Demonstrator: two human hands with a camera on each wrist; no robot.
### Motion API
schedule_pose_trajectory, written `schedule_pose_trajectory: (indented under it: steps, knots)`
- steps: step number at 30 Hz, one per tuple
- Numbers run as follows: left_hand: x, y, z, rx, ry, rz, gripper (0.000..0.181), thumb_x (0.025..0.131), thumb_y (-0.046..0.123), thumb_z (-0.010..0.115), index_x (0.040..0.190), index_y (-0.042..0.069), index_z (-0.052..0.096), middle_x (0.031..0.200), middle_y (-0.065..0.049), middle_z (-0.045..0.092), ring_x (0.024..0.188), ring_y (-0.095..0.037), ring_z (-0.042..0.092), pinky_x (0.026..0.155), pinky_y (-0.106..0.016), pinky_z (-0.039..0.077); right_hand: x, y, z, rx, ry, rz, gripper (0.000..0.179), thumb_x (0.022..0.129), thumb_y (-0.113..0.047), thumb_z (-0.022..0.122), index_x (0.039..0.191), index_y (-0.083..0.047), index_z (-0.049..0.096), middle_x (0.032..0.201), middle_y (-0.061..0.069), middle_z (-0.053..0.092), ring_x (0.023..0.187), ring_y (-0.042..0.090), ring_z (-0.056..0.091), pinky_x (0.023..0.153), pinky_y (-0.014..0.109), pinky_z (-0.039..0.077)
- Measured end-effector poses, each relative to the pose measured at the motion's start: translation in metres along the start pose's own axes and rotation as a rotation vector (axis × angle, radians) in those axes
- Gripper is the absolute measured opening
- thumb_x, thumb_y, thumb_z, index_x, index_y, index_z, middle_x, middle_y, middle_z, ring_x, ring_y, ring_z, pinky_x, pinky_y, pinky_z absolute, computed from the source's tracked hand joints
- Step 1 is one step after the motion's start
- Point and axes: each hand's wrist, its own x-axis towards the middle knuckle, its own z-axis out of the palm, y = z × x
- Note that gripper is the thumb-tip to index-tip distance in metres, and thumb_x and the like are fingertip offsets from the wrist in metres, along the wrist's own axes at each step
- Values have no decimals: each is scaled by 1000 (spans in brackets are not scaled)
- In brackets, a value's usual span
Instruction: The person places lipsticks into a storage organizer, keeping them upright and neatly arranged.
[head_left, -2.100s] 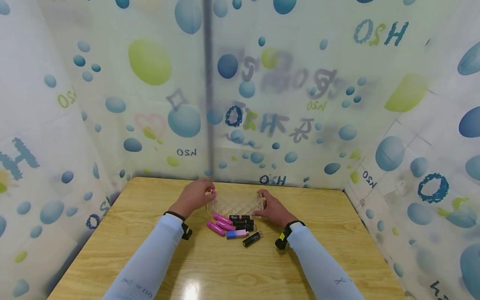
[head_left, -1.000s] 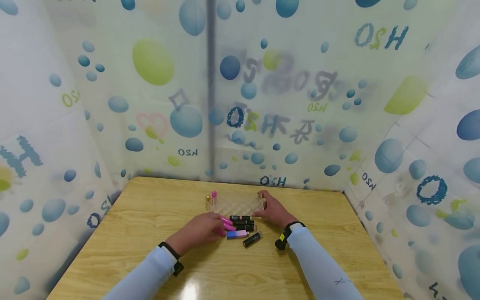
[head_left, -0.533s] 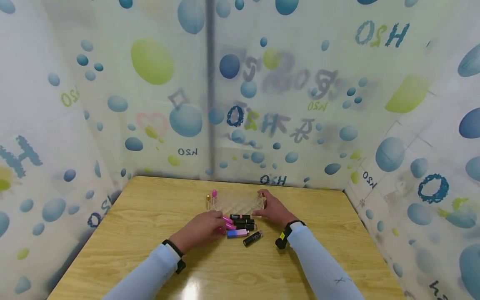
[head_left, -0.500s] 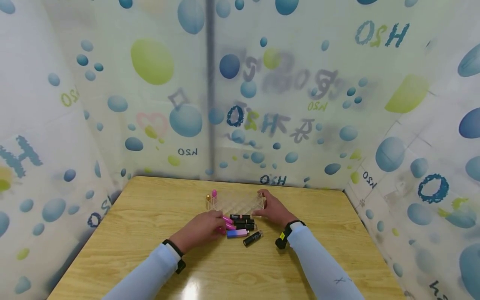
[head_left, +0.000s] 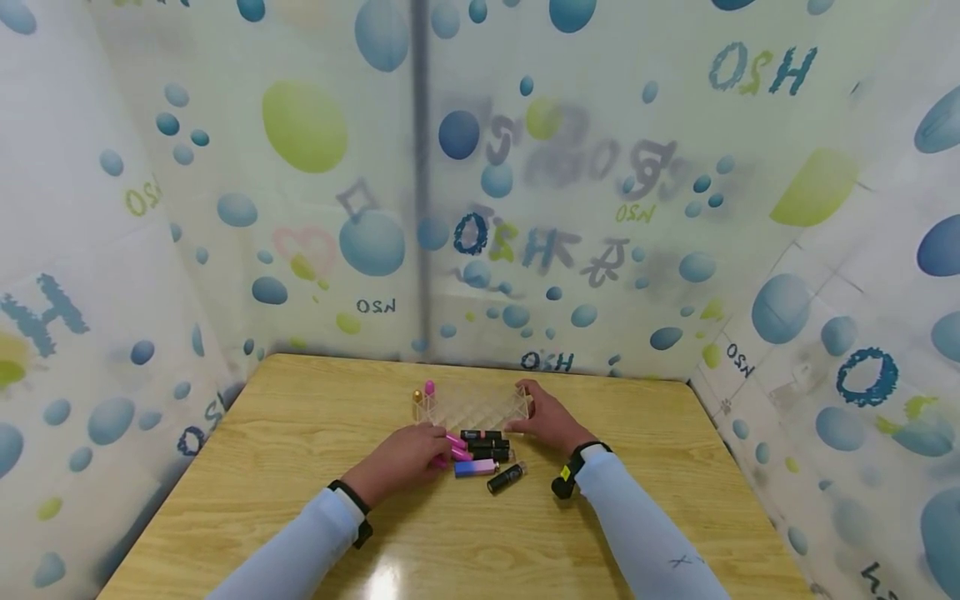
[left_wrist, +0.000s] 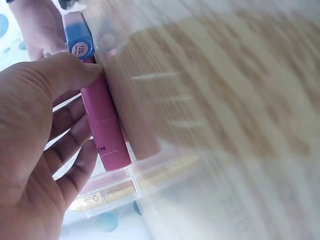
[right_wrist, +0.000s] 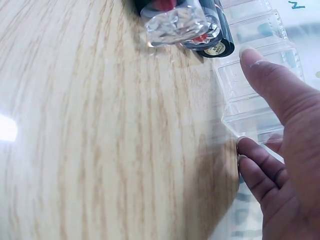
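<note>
My left hand point(head_left: 401, 462) is at the left side of a lipstick pile on the table. In the left wrist view, its thumb and fingers pinch a pink lipstick point(left_wrist: 105, 117) that lies on the wood. My right hand point(head_left: 552, 417) holds the right end of a clear compartmented organizer point(head_left: 480, 407), thumb on the near side and fingers round the end point(right_wrist: 262, 172). A gold-topped lipstick point(head_left: 417, 397) and a pink-topped one point(head_left: 430, 387) stand upright at the organizer's left end. The left hand partly hides the other pink tubes.
Several black lipsticks point(head_left: 489, 454) lie just in front of the organizer. A blue-and-pink tube point(head_left: 476, 468) and a slanted black tube point(head_left: 507, 477) lie nearest the table's front. A patterned curtain point(head_left: 600, 317) hangs behind the wooden table point(head_left: 637, 500).
The left hand has left the organizer's left end, where a pink-topped lipstick now stands, and come down to the pink tubes. The right hand has stayed on the organizer.
</note>
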Motion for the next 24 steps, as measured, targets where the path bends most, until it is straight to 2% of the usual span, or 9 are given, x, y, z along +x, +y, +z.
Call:
schedule_pose_trajectory:
  steps: [4,10,18,24]
  knots:
    - [-1,1,-1,-14,-14,-19,19,94,17,89,93,21,70,92,10,60,82,-10,54,78,-32,55,1,3,1,6,-5,0,91,96,-41,90,167,-15,38,101,7,66,87,24,60,76,40,48]
    - [-2,0,-11,-129,-22,-98,19,96,21,87,96,23,68,88,12,57,78,-9,52,74,-31,51,2,6,1,-3,-5,-1,91,95,-43,90,166,-17,39,100,6,66,87,23,60,75,39,48]
    - [1,-10,-35,-242,59,-183,16,96,18,85,101,23,71,92,14,65,86,-10,62,82,-39,58,0,2,1,22,-5,-6,92,96,-40,90,167,-14,38,100,7,66,86,24,59,75,41,48]
    - [5,-18,-58,-320,120,-257,17,98,19,83,98,26,69,91,16,67,90,-11,66,83,-39,58,1,4,1,19,-4,-9,92,95,-41,90,167,-15,38,99,7,65,85,24,59,74,40,47]
